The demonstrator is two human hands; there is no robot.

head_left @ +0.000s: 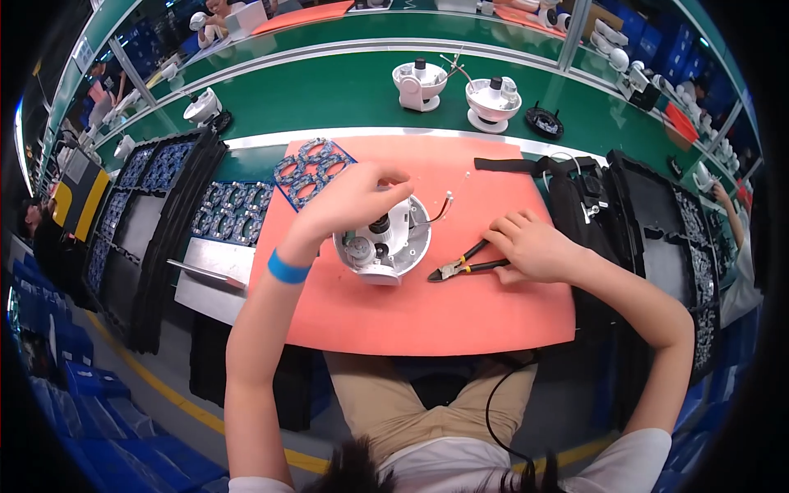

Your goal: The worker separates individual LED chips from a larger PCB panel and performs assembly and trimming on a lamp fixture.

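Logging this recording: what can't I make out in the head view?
- Head view: part of the white camera housing's upper rim, hidden by the left hand.
- Head view: handle ends of the diagonal cutters, hidden by the right hand.
- Head view: individual components on the blue circuit-board panel, too small to distinguish.

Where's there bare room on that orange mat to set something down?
Along the front of the orange mat, nearer than the white housing and diagonal cutters; also between the right hand and black strap. Crowded: upper left, where left hand, housing and blue circuit-board panel bunch together.
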